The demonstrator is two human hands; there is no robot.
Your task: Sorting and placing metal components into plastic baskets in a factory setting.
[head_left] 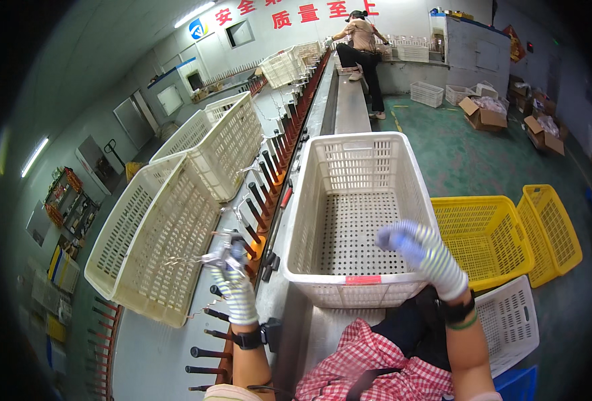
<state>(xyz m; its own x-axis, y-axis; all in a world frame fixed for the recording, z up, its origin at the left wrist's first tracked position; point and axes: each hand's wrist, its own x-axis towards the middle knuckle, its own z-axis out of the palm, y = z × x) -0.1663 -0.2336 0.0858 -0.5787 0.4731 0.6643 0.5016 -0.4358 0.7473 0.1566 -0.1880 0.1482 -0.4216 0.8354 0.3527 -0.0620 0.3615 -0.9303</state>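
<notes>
My left hand (234, 284), in a striped glove with bluish fingers, is at the row of black-tipped pegs (257, 200) on the left. Its fingers are closed on thin, shiny bent metal pieces (221, 256), whose exact kind I cannot make out. Some thin strands stick out to the left, blurred. My right hand (419, 250), in a matching glove, hovers over the right side of a white perforated plastic crate (359, 281) in front of me. Its fingers are smeared by motion, and nothing shows in them. No contents show on the crate's floor.
Two white crates (169, 240) stand left of the pegs. At right are yellow crates (486, 234), a white crate (510, 327) and a blue one (518, 384). Farther along the bench a person (361, 37) works beside more crates. Cardboard boxes (484, 113) stand on the green floor.
</notes>
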